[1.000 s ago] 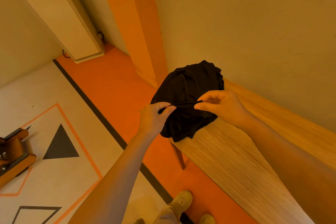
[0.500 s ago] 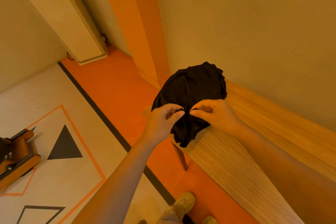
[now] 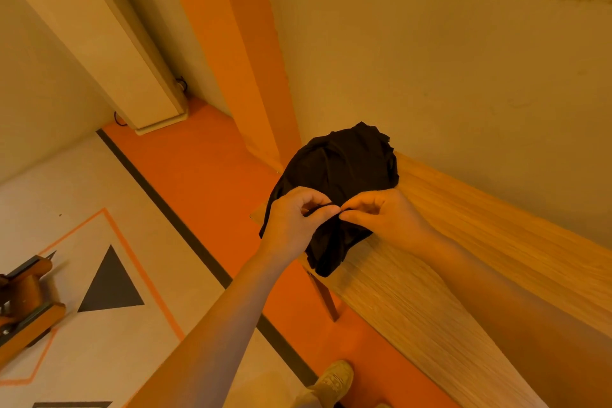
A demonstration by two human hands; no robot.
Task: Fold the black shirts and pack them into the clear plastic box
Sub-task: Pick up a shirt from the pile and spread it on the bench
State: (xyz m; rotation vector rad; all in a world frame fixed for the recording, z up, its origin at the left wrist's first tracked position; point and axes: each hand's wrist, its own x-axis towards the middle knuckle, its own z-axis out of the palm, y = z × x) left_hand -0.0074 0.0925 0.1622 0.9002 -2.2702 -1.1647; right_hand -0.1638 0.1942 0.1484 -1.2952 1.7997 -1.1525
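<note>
Left hand: I see the left hand (image 3: 294, 222) just left of frame centre, forearm running up from the bottom edge, fingers curled, thumb and forefinger pinching a fold of the crumpled black fabric shirt (image 3: 337, 189).
Right hand: the right hand (image 3: 381, 213) sits just right of centre, forearm coming in from the lower right, fingers curled too, nipping the same dark edge.
Hands together: their fingertips meet, touching or as good as, right over the front of the shirt.
Shirt: bunched in a rounded heap at the end of the light wooden table (image 3: 430, 291), centre of frame; its lower flap hangs over the table's edge.
Table: grained top running from centre to the lower right, against the pale plaster wall (image 3: 447, 59); one thin leg shows under the corner.
Containers: I can't spot the clear box from here.
Floor: orange strip (image 3: 198, 182) with a dark line, then pale flooring with a black triangle (image 3: 109, 285) at lower left.
Left edge: an orange machine part (image 3: 23, 301), cut off by the frame.
Bottom: a tan shoe (image 3: 334, 381) on the floor.
</note>
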